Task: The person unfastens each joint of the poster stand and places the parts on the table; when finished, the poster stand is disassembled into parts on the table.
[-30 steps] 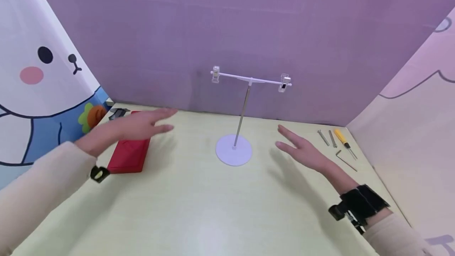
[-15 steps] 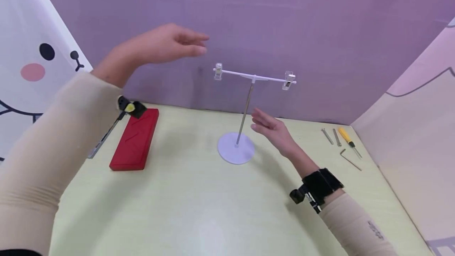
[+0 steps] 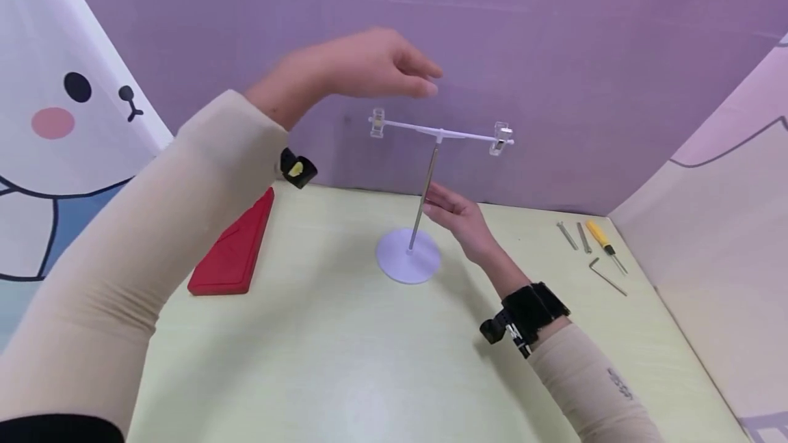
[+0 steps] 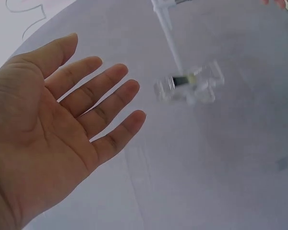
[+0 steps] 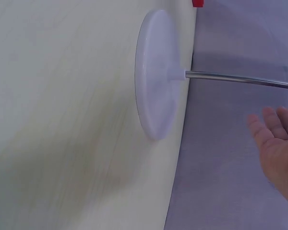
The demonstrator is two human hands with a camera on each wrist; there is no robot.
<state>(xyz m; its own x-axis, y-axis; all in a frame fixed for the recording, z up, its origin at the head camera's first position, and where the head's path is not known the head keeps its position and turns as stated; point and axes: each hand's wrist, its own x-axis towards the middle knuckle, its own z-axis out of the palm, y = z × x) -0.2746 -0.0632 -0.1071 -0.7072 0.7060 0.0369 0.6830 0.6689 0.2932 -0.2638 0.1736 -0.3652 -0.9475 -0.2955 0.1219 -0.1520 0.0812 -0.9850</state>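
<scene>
Clip stand [image 3: 429, 175] rests on the surface [image 3: 345, 361], mid-frame in the head view. Left hand [image 3: 377, 65], fingers relaxed and released, hovers above its crossbar [image 3: 462, 135]; right hand [image 3: 460, 223], fingers extended and likewise released, is just beside the pole [image 3: 416, 227].

Left hand [image 4: 50, 134] has its palm showing, fingers loosely spread, near a kinda blurry clear clip [image 4: 189, 85] on a white bar [image 4: 168, 38].

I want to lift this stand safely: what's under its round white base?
The round white base rests on the pale yellowish tabletop, which shows around its rim. Its underside and the patch directly beneath are covered, so anything there cannot be seen.
</scene>
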